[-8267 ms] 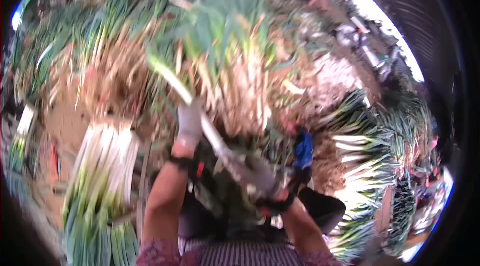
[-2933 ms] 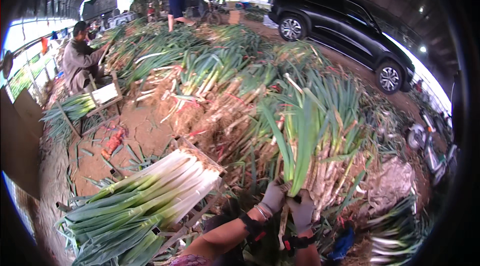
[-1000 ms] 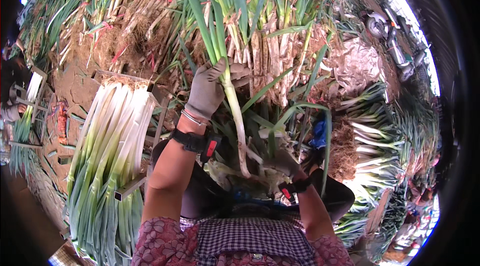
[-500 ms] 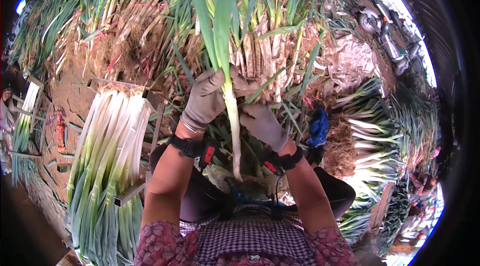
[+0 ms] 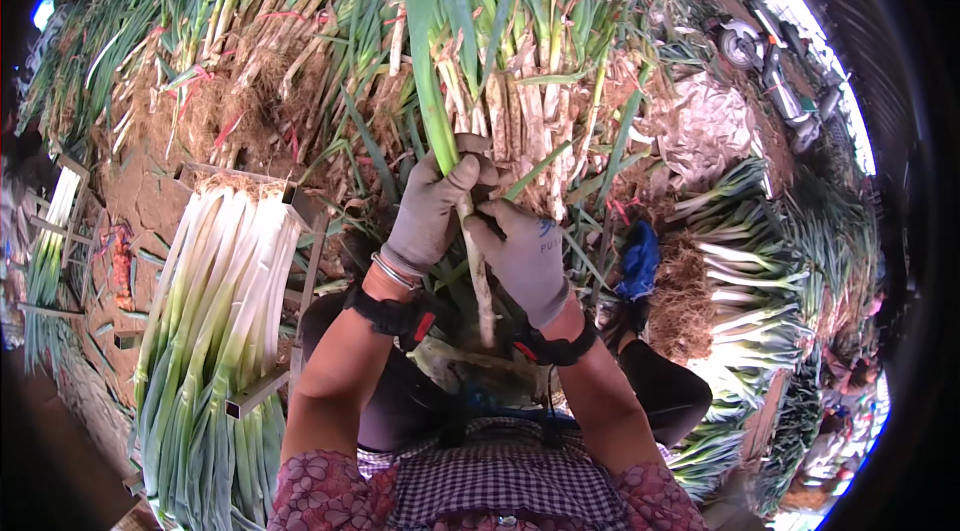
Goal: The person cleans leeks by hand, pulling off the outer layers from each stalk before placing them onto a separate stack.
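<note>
My gloved left hand [image 5: 430, 216] is closed round a leek [image 5: 481, 281] in front of me, its thumb lying across the stalk. The leek's green leaves point away from me, and its pale, brownish root end hangs down between my forearms. At the stalk just below the left hand, my gloved right hand [image 5: 525, 261] is closed, with thumb and fingertips pinching its side. Whether those fingertips hold a loose layer is too small to tell.
Left of me, a metal frame [image 5: 262, 389] holds a stack of clean leeks [image 5: 215, 281]. Untrimmed leeks [image 5: 530, 101] with dry, soiled stalks are heaped ahead. More leeks [image 5: 745, 276] lie at right, beside a blue bundle [image 5: 637, 259] and a crumpled pale sheet [image 5: 705, 126].
My right hand has moved left onto the leek's stalk. My left hand has shifted slightly right and down, and the leek's root end has swung a little right.
</note>
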A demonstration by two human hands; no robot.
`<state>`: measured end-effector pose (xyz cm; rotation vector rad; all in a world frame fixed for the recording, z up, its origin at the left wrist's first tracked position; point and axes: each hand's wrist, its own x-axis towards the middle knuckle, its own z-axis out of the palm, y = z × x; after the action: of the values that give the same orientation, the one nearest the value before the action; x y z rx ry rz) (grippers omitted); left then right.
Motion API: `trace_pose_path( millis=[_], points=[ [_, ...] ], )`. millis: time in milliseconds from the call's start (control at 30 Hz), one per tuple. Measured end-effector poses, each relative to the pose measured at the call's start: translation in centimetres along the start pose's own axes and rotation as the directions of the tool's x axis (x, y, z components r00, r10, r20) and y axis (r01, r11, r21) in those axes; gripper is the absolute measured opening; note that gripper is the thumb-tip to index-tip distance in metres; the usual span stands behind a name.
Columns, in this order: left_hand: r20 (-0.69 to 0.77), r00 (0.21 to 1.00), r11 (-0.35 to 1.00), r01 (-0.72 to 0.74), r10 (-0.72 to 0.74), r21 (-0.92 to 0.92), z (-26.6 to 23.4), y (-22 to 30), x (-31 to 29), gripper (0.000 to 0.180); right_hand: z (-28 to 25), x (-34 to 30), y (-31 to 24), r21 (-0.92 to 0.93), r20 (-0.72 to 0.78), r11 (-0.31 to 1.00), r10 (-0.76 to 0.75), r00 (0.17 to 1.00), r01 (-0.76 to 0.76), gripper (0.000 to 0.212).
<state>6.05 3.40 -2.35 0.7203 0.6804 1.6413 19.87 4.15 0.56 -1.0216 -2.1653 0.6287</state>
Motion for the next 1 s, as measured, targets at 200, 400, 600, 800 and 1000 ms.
trace_pose_path(
  millis=[200, 400, 600, 800, 1000],
  points=[
    [0.133, 0.990, 0.991, -0.068, 0.053, 0.112, -0.5, -0.2, -0.1, 0.044, 1.4, 0.5, 1.8, -0.183, -0.040, 0.976, -0.127, 0.991, 0.118, 0.014],
    [0.174, 0.981, 0.982, -0.108, 0.080, 0.157, 0.0, 1.0, -0.3, 0.044, 0.2, -0.9, 3.0, 0.668, 0.373, 0.496, 0.421, 0.827, -0.555, 0.013],
    [0.097, 0.973, 0.926, -0.165, 0.209, -0.340, -2.6, 0.9, 1.1, 0.040, 0.4, -4.3, 4.9, 0.847, 0.200, 0.450, 0.224, 0.954, -0.283, 0.003],
    [-0.053, 0.950, 0.851, -0.300, 0.308, -0.431, -5.7, 4.0, 1.1, 0.031, -6.1, -9.9, 12.2, 0.446, 0.630, 0.779, 0.077, 0.773, -0.441, 0.011],
    [-0.115, 0.941, 0.898, -0.339, 0.320, -0.279, -5.5, 3.9, 1.1, 0.034, -4.0, -6.7, 6.8, 0.157, 0.301, 0.919, 0.304, 0.904, -0.361, 0.036]
  ],
)
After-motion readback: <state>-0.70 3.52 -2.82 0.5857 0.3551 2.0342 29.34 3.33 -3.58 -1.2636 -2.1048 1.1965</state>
